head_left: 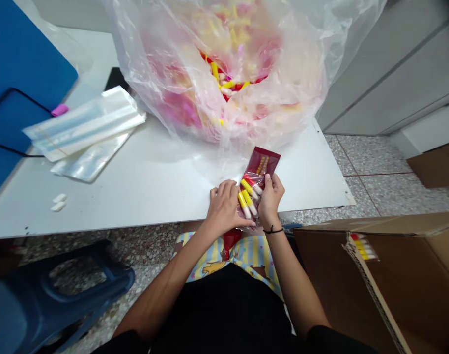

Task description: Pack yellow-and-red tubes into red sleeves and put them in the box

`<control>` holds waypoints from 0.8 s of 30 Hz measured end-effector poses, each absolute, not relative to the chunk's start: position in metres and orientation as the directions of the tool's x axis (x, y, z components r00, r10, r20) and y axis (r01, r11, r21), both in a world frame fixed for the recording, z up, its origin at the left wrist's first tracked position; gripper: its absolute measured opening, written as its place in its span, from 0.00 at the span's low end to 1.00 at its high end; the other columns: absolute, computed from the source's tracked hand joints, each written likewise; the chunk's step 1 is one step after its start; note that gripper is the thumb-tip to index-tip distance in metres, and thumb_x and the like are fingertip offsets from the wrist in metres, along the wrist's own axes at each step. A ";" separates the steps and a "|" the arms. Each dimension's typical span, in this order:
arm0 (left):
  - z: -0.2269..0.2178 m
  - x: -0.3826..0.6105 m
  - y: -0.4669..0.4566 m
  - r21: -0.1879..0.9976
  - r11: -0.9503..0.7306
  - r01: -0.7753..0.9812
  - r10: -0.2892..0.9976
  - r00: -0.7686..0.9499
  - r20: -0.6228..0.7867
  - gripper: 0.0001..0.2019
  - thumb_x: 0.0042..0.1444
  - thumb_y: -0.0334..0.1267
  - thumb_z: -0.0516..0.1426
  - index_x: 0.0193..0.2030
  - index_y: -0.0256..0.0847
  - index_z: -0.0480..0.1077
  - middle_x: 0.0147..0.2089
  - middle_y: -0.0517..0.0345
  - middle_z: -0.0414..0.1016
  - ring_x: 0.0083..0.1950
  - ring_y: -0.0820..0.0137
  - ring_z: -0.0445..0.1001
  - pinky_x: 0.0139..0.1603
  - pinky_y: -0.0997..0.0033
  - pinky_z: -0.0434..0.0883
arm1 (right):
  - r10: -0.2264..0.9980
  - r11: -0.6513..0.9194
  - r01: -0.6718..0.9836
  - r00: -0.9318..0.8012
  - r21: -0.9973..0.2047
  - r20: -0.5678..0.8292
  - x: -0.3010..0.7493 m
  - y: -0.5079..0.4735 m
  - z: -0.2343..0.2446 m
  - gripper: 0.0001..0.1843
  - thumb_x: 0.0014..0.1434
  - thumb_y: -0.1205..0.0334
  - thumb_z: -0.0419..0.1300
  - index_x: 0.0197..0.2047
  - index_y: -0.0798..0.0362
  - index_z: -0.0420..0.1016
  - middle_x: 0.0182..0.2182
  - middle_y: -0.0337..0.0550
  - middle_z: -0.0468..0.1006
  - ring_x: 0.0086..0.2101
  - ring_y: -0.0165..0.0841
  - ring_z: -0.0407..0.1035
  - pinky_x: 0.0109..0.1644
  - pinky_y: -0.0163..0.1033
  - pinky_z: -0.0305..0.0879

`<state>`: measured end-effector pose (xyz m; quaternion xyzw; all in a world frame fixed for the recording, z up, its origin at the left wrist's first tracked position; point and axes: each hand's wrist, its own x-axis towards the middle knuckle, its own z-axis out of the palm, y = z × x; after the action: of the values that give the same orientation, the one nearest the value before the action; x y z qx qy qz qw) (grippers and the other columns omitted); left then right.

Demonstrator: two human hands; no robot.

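At the table's front edge, a clear plastic packet (253, 216) with a dark red printed header (262, 164) holds several small yellow-and-white sticks (248, 201) and something red. My right hand (271, 196) grips its right edge, thumb on the header. My left hand (223, 206) is closed on the left side, fingers bent, thumb along the bottom. Under the packet, a red item (232, 241) shows on my lap; its kind is unclear. A large clear plastic bag (165, 98) stands behind, full of red, yellow, pink and white pieces.
Stacked clear plastic sleeves (88, 128) lie left on the white table (154, 182), near two small white pieces (58, 202) and a blue folder (21, 73). A blue stool (73, 285) is lower left. An open cardboard box (401, 275) at right contains a filled packet (363, 247).
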<state>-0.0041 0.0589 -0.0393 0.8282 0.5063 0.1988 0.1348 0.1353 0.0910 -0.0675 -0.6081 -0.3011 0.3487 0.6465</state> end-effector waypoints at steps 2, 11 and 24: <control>-0.042 -0.003 0.060 0.433 -0.427 0.794 0.904 0.370 0.213 0.45 0.28 0.64 0.66 0.49 0.34 0.61 0.57 0.41 0.62 0.59 0.50 0.59 0.53 0.53 0.58 | 0.794 0.026 -0.082 0.608 -0.996 -0.030 0.133 0.092 -0.068 0.21 0.57 0.49 0.52 0.39 0.62 0.67 0.33 0.39 0.69 0.31 0.17 0.61 0.36 0.22 0.61; -0.054 -0.010 0.058 0.478 -0.454 0.751 0.888 0.339 0.311 0.17 0.55 0.51 0.59 0.34 0.39 0.63 0.54 0.49 0.68 0.57 0.59 0.62 0.49 0.61 0.60 | 0.808 0.087 0.307 0.534 -0.948 0.247 0.146 0.070 -0.048 0.25 0.61 0.58 0.47 0.60 0.57 0.55 0.54 0.50 0.64 0.54 0.26 0.62 0.55 0.33 0.65; -0.045 0.001 0.027 0.436 -0.418 0.797 0.908 0.363 0.209 0.25 0.53 0.44 0.61 0.54 0.35 0.61 0.62 0.43 0.58 0.65 0.54 0.53 0.63 0.51 0.53 | 0.940 0.297 0.700 -0.097 -0.649 0.326 0.180 -0.002 -0.059 0.23 0.63 0.62 0.50 0.61 0.55 0.61 0.52 0.47 0.67 0.52 0.27 0.64 0.58 0.36 0.66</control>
<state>0.0008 0.0274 -0.0450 0.8149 0.5231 0.2124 0.1312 0.1795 -0.0021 -0.0585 -0.5685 -0.7213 0.1679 0.3581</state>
